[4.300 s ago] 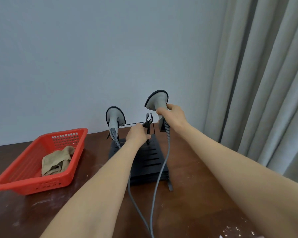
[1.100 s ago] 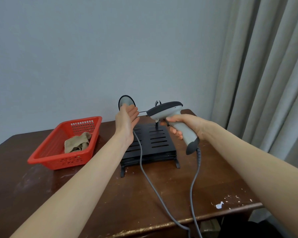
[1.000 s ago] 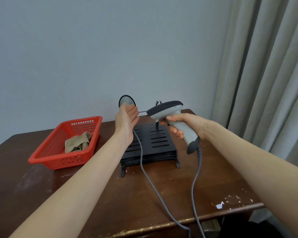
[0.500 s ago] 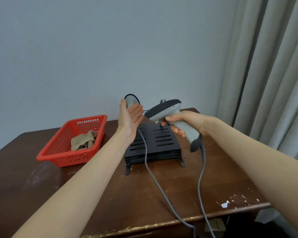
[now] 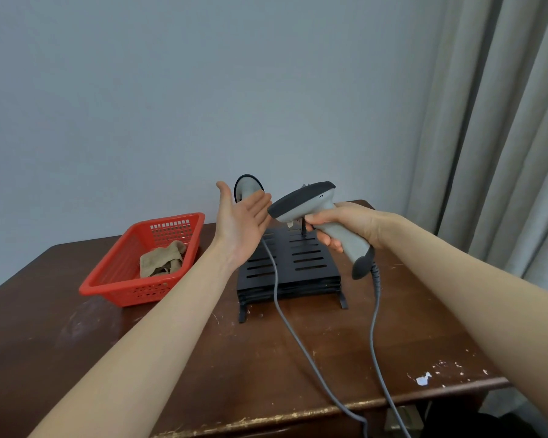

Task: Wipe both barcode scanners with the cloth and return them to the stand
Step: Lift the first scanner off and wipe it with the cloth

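My right hand (image 5: 345, 224) grips a grey barcode scanner (image 5: 314, 210) by its handle, lifted above the black slotted stand (image 5: 298, 267), its dark head pointing left. My left hand (image 5: 239, 222) is held up flat, palm facing me, with its fingertips just left of that head. Behind my left hand the second scanner (image 5: 249, 188) sits upright on the stand, mostly hidden. A beige cloth (image 5: 162, 259) lies crumpled in the red basket (image 5: 114, 279).
Two grey cables (image 5: 374, 327) run from the scanners over the brown table (image 5: 266, 358) and off its worn front edge. The basket stands left of the stand. A grey curtain (image 5: 503, 137) hangs at the right, a plain wall behind.
My right hand lifted one scanner off the stand and tilted it so its head points left. My left hand let go of the stand and opened flat. The camera pulled back.
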`<state>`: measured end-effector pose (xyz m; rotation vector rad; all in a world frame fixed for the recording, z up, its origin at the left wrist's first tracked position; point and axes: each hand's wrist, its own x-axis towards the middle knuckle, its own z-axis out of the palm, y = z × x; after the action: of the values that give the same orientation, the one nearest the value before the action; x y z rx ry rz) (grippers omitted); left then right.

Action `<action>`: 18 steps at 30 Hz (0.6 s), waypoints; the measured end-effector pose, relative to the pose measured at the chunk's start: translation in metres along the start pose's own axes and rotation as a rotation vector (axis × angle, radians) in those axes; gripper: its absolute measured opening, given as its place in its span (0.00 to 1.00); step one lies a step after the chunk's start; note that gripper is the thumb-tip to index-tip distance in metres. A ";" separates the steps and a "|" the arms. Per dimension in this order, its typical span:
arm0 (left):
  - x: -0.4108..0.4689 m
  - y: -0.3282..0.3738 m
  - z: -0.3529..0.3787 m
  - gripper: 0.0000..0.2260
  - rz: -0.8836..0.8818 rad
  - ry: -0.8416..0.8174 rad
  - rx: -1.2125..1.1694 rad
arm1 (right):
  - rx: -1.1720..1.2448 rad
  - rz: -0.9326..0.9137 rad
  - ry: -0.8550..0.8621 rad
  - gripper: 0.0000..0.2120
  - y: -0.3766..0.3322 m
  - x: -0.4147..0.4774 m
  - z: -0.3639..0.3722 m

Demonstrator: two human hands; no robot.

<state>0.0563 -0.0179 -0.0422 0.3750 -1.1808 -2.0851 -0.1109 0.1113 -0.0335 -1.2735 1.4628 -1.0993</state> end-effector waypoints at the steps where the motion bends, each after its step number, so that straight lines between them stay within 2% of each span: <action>1: 0.000 0.000 -0.001 0.44 -0.003 -0.008 -0.003 | -0.003 0.000 0.001 0.10 0.000 0.000 0.000; 18: -0.003 0.001 -0.003 0.43 -0.026 -0.045 -0.016 | 0.025 -0.008 -0.051 0.15 -0.003 0.000 0.009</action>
<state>0.0609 -0.0182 -0.0435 0.3396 -1.1906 -2.1342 -0.1019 0.1106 -0.0325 -1.2817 1.4027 -1.0795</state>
